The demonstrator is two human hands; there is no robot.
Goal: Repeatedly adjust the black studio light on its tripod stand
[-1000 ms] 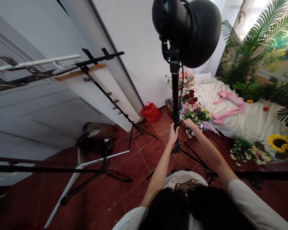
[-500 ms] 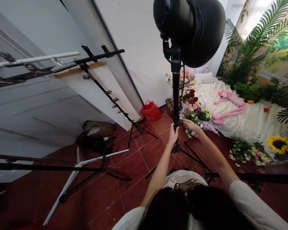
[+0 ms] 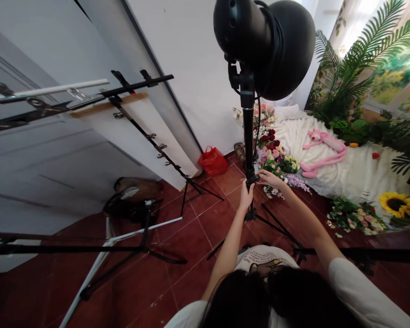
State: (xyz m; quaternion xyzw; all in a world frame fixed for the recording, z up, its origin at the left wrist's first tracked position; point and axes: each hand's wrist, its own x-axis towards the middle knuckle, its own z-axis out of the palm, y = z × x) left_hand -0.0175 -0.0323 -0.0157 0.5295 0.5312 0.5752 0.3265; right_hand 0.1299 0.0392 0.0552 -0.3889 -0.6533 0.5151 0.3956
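A black light stand point(image 3: 248, 141) rises upright in front of me, carrying a large black studio light point(image 3: 287, 50) with its cable coiled around the housing. My left hand point(image 3: 246, 196) is wrapped round the stand's pole just below a black clamp collar point(image 3: 251, 177). On the collar's right side, the fingers of my right hand point(image 3: 270, 179) pinch its knob, which is mostly hidden by them. Below my hands the stand's dark legs point(image 3: 276, 223) spread over the floor.
Backdrop stands with clips point(image 3: 140, 125) and a white tripod point(image 3: 109, 241) occupy the left. A red plastic bag point(image 3: 214, 161) sits by the wall. To the right are artificial flowers point(image 3: 271, 152), a white fur cloth point(image 3: 358, 168), a pink plush toy point(image 3: 328, 143) and a sunflower point(image 3: 394, 203).
The view has shifted slightly, so the light and stand appear a little lower and further left. Both hands keep their places at the collar.
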